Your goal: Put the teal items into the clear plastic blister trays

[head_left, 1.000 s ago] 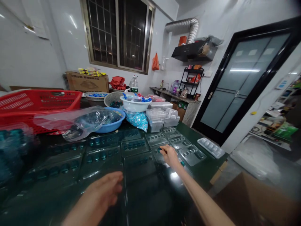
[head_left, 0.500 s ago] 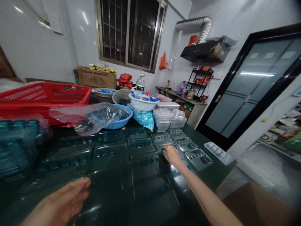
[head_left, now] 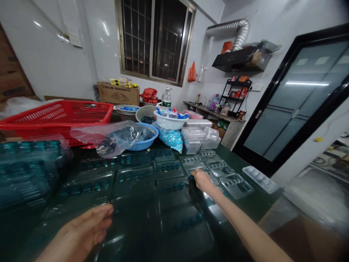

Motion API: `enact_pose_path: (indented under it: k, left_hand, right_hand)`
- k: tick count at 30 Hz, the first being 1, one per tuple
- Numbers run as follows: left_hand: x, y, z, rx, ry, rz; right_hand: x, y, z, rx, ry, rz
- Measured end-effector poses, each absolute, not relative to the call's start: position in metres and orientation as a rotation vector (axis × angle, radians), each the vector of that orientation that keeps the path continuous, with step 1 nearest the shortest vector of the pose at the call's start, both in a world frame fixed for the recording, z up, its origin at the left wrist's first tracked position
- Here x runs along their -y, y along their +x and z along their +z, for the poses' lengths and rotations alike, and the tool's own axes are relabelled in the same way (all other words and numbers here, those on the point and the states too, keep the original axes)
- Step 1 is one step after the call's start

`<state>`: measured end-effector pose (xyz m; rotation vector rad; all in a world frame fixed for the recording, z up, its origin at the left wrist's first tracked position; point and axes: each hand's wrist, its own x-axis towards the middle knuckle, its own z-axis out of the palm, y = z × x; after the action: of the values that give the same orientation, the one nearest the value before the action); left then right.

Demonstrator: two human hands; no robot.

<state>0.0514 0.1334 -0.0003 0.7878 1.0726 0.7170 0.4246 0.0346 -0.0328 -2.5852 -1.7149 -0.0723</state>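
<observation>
In the head view, the right hand (head_left: 204, 180) reaches out over a transparent tray (head_left: 213, 177), fingers drawn together and pointing down at its near-left part; a dark teal spot shows at the fingertips, but whether they pinch it or it lies beneath them I cannot tell. The left hand (head_left: 81, 227) hangs nearer the body above the surface (head_left: 227, 154), half open, fingers loosely bent, with nothing visible in it. Just left of the right hand, a neighbouring tray carries teal pieces (head_left: 178, 185) in a row; more such rows lie beyond the left hand, and a stack of trays (head_left: 29, 167) stands to that hand's outer left. Right of the right hand lies a pale moulded tray (head_left: 260, 180). The step in hand looks like fingertip work, seating pieces in one tray's hollows; the next move seems to call for careful lining-up and a light release.
</observation>
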Motion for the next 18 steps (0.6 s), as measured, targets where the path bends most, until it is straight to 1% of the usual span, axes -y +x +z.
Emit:
enact_pose_path:
  k: [4,8,11,13,16,18]
  left_hand:
    - [-0.127,0.056,0.014,-1.036,0.848,0.740]
    - [-0.142,0.063,0.036,-1.021,1.017,0.934]
    - [-0.176,0.065,0.054,-0.994,1.316,1.159]
    - [-0.207,0.067,0.064,-1.018,1.413,1.264]
    - [-0.257,0.077,0.073,-1.077,1.555,1.327]
    - [-0.287,0.089,0.076,-1.124,1.681,1.297]
  right_hand:
    - [-0.037,0.422,-0.039,1.765,-2.525,-0.095]
    - [-0.046,0.422,-0.043,1.769,-2.476,-0.104]
    - [-0.052,0.424,-0.048,1.755,-2.462,-0.121]
    - [-0.053,0.426,-0.054,1.746,-2.460,-0.139]
    - [-0.055,0.429,-0.063,1.730,-2.462,-0.162]
    - [-0.057,0.432,-0.069,1.716,-2.462,-0.174]
